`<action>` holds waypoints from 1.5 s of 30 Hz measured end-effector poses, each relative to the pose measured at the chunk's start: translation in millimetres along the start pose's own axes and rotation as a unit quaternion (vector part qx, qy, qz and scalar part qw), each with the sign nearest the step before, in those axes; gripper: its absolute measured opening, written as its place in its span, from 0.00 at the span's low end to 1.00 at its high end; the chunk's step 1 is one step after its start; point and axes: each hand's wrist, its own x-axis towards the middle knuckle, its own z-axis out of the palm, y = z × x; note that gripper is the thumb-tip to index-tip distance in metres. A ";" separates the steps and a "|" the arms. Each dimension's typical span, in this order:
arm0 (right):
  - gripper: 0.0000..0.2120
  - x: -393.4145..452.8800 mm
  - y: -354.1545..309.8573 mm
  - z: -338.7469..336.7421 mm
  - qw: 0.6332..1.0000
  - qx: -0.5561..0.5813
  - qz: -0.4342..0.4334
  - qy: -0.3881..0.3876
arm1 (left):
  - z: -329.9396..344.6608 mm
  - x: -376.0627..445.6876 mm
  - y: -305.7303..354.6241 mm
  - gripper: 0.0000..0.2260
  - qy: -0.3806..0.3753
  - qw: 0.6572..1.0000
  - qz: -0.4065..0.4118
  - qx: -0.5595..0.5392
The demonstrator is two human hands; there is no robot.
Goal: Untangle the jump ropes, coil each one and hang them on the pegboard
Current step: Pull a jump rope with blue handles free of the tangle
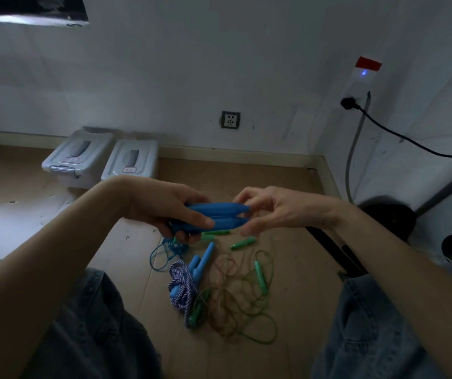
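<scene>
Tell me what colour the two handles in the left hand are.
Blue handles, gripped side by side in the left hand; seen in the head view.

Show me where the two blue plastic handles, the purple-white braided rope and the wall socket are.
two blue plastic handles (pixel 219 216): head view, upper handle's barrel.
purple-white braided rope (pixel 182 280): head view, bundle's middle.
wall socket (pixel 230 120): head view, faceplate centre.

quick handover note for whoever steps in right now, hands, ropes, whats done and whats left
Left hand: grips the two blue handles side by side, their thin blue cord trailing down to the floor.
Right hand: fingers curled at the handles' tips; whether it pinches them is unclear.
On the cardboard floor: a tangled pile of green and brown cords with green handles, plus a blue-and-white braided rope with blue handles.
Done: one blue rope's handles gathered.
Left: untangle the pile, coil every rope, hang them. No pegboard is in view.
</scene>
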 end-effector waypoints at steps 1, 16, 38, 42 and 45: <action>0.07 0.7 -2.1 2.0 1.000 0.004 -0.003 0.017 | -0.9 0.8 -1.3 0.18 0.017 1.000 -0.005 0.004; 0.08 22.4 -13.2 52.8 0.808 -0.587 0.039 0.020 | 30.4 54.5 -16.1 0.04 0.124 0.984 -0.103 0.076; 0.15 7.0 -7.5 20.9 0.955 0.212 0.055 0.200 | 35.7 20.8 14.4 0.04 0.190 0.964 0.182 -0.025; 0.12 11.0 -8.5 23.5 0.928 0.260 0.112 0.242 | 43.1 28.8 18.9 0.14 0.301 0.921 0.240 -0.059; 0.12 15.3 -12.1 28.6 0.919 0.243 0.128 0.283 | 49.6 33.9 21.5 0.14 0.302 0.915 0.262 -0.056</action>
